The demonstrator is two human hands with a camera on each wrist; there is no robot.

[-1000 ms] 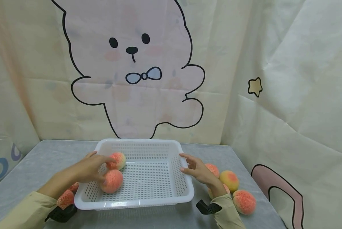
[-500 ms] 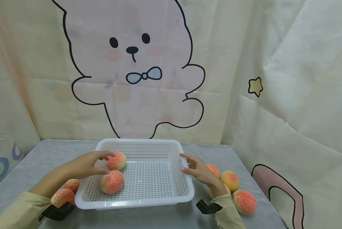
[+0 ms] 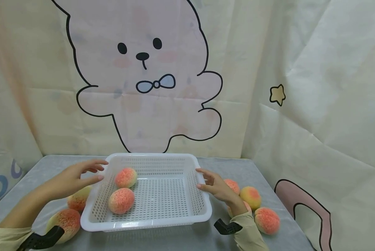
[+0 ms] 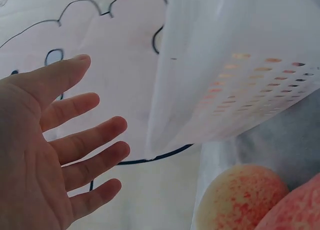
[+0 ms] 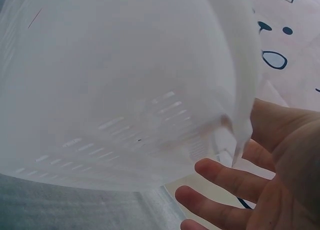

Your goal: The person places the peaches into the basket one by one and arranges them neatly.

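White basket [image 3: 150, 223] held by right hand [image 3: 217, 186]; left hand [image 3: 73, 177] free.
The rim [image 3: 208, 209] is gripped between right thumb and fingers, presumably for steadiness. The left fingers are loosely extended, empty, just outside the opposite rim; beyond their tips, two peaches [image 3: 122, 201] are contained in the basket.

Right now I've got room in the basket [image 3: 147, 223], right of two peaches [image 3: 121, 201]; the right hand [image 3: 218, 187] blocks part of that side.
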